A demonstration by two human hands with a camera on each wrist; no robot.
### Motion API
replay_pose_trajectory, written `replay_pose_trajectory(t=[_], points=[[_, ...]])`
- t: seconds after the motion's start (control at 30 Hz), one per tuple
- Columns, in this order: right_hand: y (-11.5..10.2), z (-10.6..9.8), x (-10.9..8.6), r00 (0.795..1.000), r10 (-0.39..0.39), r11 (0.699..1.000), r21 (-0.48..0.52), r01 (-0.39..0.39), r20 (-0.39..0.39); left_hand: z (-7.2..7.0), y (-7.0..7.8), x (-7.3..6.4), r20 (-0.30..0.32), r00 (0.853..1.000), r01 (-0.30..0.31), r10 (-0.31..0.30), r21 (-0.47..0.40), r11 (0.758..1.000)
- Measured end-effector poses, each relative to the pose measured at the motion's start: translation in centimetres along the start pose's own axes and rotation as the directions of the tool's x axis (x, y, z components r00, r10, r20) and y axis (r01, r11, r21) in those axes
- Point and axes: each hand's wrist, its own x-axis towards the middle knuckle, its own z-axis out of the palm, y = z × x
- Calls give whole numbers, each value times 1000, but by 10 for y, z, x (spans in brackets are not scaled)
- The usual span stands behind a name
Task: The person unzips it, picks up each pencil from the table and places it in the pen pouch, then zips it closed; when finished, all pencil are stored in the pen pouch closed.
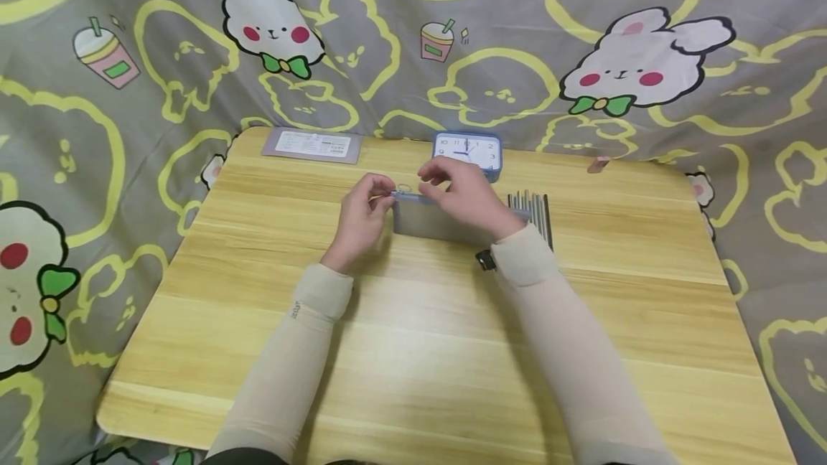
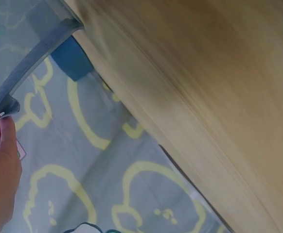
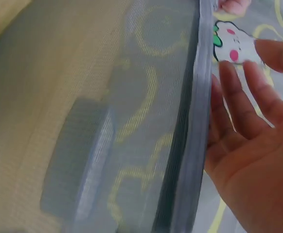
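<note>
With our left hand (image 1: 360, 215) we pinch the pouch (image 1: 423, 222) by a corner; our right hand (image 1: 466, 196), fingers loosely parted, is beside its zip (image 3: 197, 121).

I see the table (image 1: 400, 357) with a curtain (image 1: 362, 27) behind its far edge. The pouch (image 1: 420, 221) is over the far half, left hand (image 1: 362, 219) at its left end, right hand (image 1: 470, 196) just beside its top edge. Rods (image 1: 540, 214) lie by its right end. Along the far edge I count, left to right, a flat packet (image 1: 311, 145), a clock (image 1: 478, 155) behind the right hand, and a small block (image 1: 598, 164).
</note>
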Motion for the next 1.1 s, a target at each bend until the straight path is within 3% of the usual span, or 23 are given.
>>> replay_pose_trajectory(t=[0.17,0.4,1.1], points=[[-5,10,16,995,-13,1000,-22,15,100,2,2,-1,16,1000,-9,9,-15,1000],[-3,14,20,991,-14,998,-62,22,137,3,3,-1,17,1000,-15,15,5,1000],[3,12,11,990,-89,993,-73,97,106,3,1,-2,-2,1000,-31,31,56,998]])
